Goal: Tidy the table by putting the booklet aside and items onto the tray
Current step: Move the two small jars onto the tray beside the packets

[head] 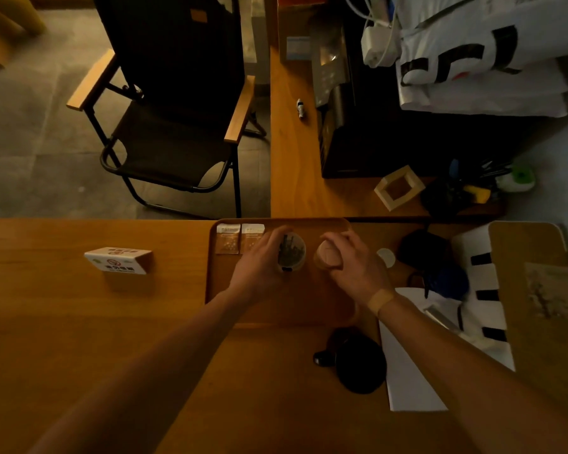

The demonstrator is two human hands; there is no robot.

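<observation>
Black object [358, 365]: nearest the camera, on the table [79, 322] just off the tray's near edge, overlapping a white sheet [407, 381].
Sign [118, 259]: small folded card, standing well left of the tray.
Tray [295, 309]: wooden, against the table's far edge.
Sachets [240, 239]: two, side by side in the tray's far left corner, just left of the left hand.
Left hand [259, 267]: fingers curled round a clear cup [292, 252] with dark contents, on the tray.
Right hand [354, 267]: grips a small tan jar [327, 255], just right of the cup.
Booklet: cannot tell which item it is.
</observation>
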